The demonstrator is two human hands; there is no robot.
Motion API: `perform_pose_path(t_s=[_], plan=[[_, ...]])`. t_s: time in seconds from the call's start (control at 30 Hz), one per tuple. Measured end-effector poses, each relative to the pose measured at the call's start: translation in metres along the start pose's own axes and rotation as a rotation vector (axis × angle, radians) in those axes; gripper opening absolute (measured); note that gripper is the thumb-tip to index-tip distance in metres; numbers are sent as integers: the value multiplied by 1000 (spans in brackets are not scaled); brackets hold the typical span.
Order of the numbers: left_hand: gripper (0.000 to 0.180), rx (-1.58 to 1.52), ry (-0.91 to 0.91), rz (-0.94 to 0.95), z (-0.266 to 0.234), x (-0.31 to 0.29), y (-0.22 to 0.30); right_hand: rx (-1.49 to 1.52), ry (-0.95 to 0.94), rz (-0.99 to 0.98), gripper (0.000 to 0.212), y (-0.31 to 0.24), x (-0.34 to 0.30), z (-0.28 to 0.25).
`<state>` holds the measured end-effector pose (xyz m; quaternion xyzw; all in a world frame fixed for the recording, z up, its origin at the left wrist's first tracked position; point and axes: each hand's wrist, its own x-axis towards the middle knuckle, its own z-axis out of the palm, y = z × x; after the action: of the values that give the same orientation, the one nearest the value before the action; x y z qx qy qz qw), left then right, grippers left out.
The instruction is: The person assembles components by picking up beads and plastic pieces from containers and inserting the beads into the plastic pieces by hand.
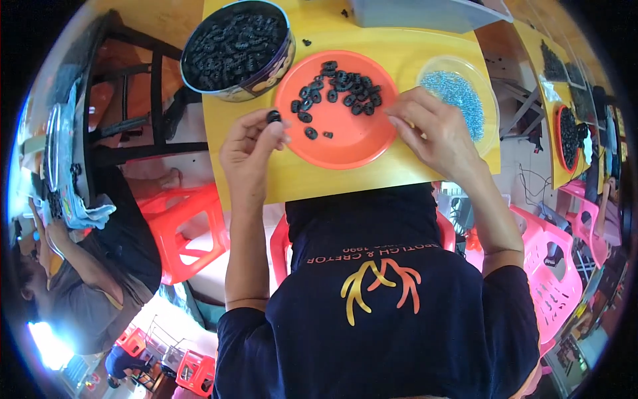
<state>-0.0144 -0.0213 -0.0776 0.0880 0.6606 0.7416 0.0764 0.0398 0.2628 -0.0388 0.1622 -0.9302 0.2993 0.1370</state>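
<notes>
My left hand is closed at the left rim of an orange-red plate, pinching a small black oval plastic part between thumb and fingers. Above the plate's right rim, my right hand has its thumb and forefinger brought together; whatever is between them is too small to make out. Several like black parts lie loose on the plate, mostly in its far half. Just beyond my right hand, a clear round tub holds a heap of tiny shiny blue pieces.
A round tub full of black parts stands at the table's far left. At the far edge sits a greyish plastic bin. The yellow table ends close to my body. Red stools and another person are at the left.
</notes>
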Motion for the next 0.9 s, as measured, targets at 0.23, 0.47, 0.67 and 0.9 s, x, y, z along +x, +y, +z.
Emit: perform_pose_path(t_s=[0.23, 0.47, 0.67, 0.9], plan=[[21, -24, 130, -2, -22, -16, -5, -6, -242, -74, 11, -21, 9, 60], [20, -33, 73, -7, -12, -19, -8, -133, -272, 26, 15, -23, 16, 89], [20, -65, -4, -66, 12, -20, -2, 386, -179, 160, 15, -31, 20, 57], [17, -94, -144, -33, 40, -15, 14, 707, 11, 188, 14, -49, 22, 31]])
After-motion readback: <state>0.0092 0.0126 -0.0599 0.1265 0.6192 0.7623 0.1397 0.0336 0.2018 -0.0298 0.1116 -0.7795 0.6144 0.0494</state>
